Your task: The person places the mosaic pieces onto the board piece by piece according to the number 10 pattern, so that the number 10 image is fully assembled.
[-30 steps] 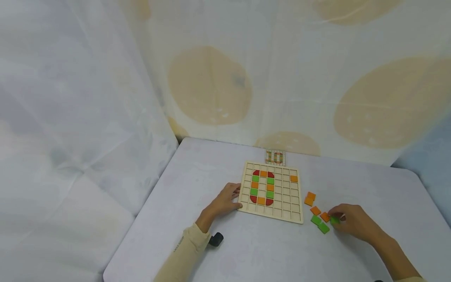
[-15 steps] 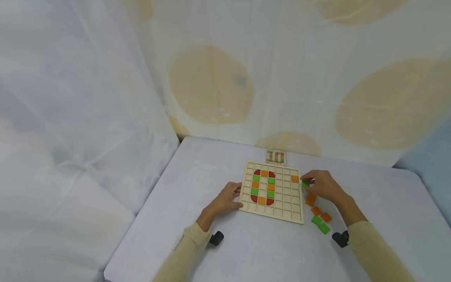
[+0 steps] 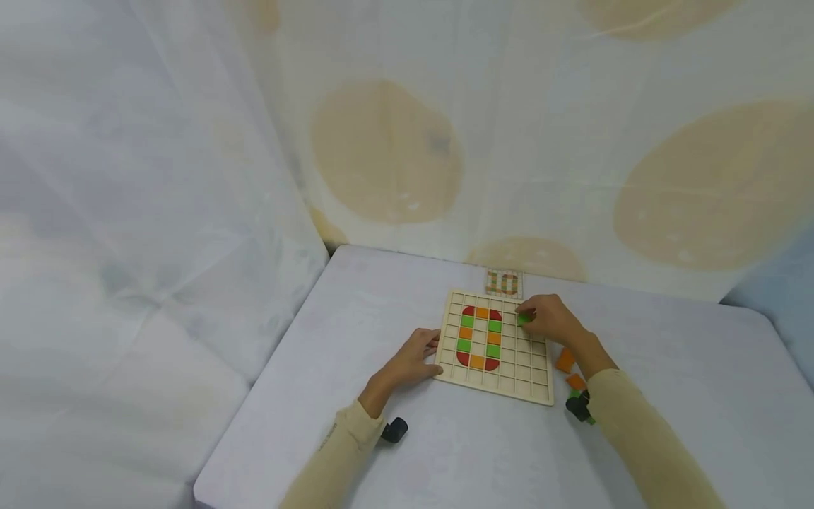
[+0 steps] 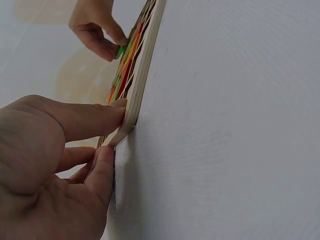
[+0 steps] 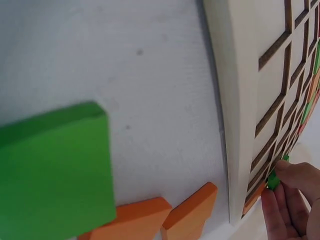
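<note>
A pale wooden grid board (image 3: 521,375) lies on the table, red, orange and green tiles set in it as a tall ring. My left hand (image 3: 407,360) holds its near left corner; in the left wrist view the thumb (image 4: 95,120) presses the top rim while the fingers curl at the side. Over the far right part of the board, my right hand (image 3: 552,322) pinches a small green tile (image 3: 523,319) between thumb and fingertips. From the right wrist, that green tile (image 5: 272,180) shows low over the cells, beside an orange tile (image 5: 254,199) seated at the board's edge.
A small pattern card (image 3: 504,283) lies behind the board. Loose orange tiles (image 3: 565,360) sit right of it, with a loose green tile (image 5: 55,170) near the right wrist. Black camera mounts (image 3: 396,430) hang under both sleeves. A patterned cloth wall (image 3: 388,155) rises behind the table.
My right hand has picked the green tile from the loose pile and carried it left and away from me, to over the board's far right cells. My left hand stays at the board's corner.
</note>
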`<state>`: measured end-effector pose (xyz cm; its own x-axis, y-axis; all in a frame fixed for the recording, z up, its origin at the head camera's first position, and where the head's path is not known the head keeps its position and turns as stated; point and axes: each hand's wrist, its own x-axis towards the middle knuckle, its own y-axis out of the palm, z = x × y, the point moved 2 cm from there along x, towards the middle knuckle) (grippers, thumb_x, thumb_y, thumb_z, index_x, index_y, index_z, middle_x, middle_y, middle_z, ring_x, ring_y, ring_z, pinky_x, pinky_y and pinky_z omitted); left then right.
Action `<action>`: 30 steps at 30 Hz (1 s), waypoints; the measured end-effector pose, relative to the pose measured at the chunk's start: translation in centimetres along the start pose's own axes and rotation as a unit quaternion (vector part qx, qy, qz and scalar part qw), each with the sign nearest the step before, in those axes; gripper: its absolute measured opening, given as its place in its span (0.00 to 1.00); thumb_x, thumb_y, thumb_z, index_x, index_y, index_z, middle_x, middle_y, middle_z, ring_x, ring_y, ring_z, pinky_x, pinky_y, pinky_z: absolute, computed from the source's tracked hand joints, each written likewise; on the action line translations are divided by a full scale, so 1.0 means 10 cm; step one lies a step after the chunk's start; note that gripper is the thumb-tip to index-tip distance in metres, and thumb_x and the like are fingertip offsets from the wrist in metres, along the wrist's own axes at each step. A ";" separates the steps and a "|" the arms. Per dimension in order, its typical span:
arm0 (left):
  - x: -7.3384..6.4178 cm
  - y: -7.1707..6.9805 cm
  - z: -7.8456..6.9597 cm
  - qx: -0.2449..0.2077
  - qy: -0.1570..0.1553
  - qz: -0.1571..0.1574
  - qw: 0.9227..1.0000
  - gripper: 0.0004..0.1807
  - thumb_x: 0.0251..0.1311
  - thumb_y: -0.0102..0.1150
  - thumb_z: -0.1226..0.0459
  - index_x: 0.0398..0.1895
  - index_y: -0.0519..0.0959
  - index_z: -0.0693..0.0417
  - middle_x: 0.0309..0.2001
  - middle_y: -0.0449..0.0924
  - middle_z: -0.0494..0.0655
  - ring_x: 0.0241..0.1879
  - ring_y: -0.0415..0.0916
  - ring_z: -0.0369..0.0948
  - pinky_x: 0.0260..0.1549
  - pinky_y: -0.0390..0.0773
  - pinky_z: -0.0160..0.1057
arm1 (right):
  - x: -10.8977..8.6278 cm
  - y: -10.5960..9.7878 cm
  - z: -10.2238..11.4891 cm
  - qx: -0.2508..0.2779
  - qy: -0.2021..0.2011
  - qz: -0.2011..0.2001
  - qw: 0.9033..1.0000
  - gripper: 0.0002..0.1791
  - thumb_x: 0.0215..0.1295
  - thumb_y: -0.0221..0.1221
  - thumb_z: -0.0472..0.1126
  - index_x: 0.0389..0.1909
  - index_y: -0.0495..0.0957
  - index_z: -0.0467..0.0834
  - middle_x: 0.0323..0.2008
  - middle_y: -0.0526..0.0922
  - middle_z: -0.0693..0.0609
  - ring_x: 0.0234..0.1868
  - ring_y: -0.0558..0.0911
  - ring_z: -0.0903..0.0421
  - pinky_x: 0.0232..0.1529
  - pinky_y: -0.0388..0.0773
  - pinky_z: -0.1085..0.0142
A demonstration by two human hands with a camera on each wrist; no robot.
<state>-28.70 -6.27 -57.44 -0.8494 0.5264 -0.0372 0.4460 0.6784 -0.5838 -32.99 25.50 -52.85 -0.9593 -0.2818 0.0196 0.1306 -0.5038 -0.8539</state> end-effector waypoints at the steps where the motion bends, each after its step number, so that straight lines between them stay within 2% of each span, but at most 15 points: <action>1: 0.00 0.00 0.00 0.006 0.002 0.000 1.000 0.43 0.53 0.70 0.70 0.72 0.60 0.59 0.61 0.62 0.49 0.59 0.67 0.40 0.61 0.68 0.27 | 0.00 0.00 0.01 -0.001 0.001 0.000 1.000 0.16 0.53 0.67 0.31 0.45 0.84 0.33 0.39 0.85 0.44 0.38 0.81 0.49 0.43 0.83 0.53; 7: 0.00 -0.02 -0.01 0.018 -0.002 0.001 1.000 0.43 0.53 0.70 0.69 0.72 0.60 0.59 0.61 0.63 0.49 0.59 0.67 0.40 0.61 0.68 0.27 | 0.01 0.01 0.01 -0.001 0.012 -0.001 1.000 0.15 0.53 0.67 0.31 0.44 0.85 0.33 0.39 0.85 0.44 0.38 0.81 0.49 0.44 0.83 0.53; 18: -0.03 -0.02 -0.03 0.003 -0.009 0.006 1.000 0.43 0.53 0.70 0.71 0.72 0.61 0.58 0.61 0.63 0.48 0.59 0.67 0.40 0.60 0.69 0.27 | 0.02 0.04 0.00 -0.016 0.018 0.008 1.000 0.16 0.53 0.67 0.31 0.45 0.84 0.33 0.39 0.85 0.44 0.38 0.80 0.50 0.43 0.82 0.54; 25: -0.05 -0.01 -0.01 0.001 -0.007 0.009 1.000 0.43 0.54 0.70 0.70 0.72 0.60 0.57 0.61 0.62 0.48 0.60 0.66 0.39 0.61 0.68 0.27 | -0.24 -0.12 0.00 -0.002 0.000 -0.025 1.000 0.16 0.57 0.66 0.32 0.47 0.83 0.32 0.44 0.83 0.41 0.45 0.81 0.42 0.47 0.81 0.46; 30: -0.05 -0.01 -0.01 -0.003 0.001 0.010 1.000 0.43 0.54 0.69 0.70 0.73 0.59 0.58 0.62 0.62 0.48 0.60 0.66 0.40 0.61 0.68 0.28 | -0.54 -0.26 -0.04 -0.007 0.031 -0.035 0.999 0.17 0.58 0.65 0.33 0.49 0.82 0.33 0.46 0.82 0.39 0.45 0.80 0.40 0.47 0.81 0.45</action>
<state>-28.32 -6.56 -57.30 -0.8395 0.5413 -0.0483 0.4652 0.6699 -0.5787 -28.23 28.71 -50.94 -0.9798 -0.1942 0.0471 0.0594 -0.5080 -0.8593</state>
